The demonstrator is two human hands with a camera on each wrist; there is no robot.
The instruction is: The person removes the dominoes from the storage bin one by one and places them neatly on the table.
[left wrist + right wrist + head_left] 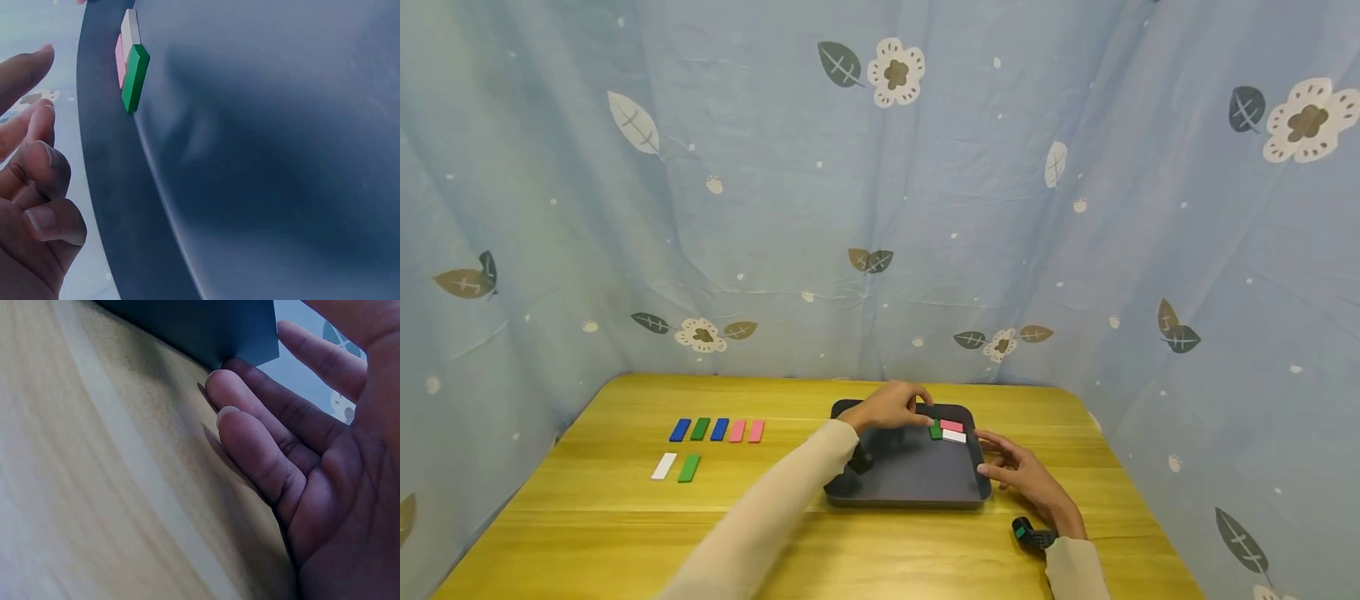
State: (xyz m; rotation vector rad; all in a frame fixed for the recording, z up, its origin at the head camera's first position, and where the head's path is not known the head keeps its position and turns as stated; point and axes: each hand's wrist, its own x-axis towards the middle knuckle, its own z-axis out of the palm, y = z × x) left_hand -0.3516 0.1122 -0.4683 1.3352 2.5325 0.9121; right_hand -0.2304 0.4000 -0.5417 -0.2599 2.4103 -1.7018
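Note:
My left hand is over the far right part of a dark grey tray. Its fingers hold nothing and are loosely bent, with the thumb tip near a green block in the tray. Beside that block lie a pink block and a white block, one in front of the other, in the tray's far right corner. At the tray's right side my right hand rests low, its fingertips right at the outer wall and the fingers relaxed.
Left of the tray, a row on the wooden table has blue blocks, a green one and pink ones. A white block and a green block lie before it. A patterned curtain hangs around.

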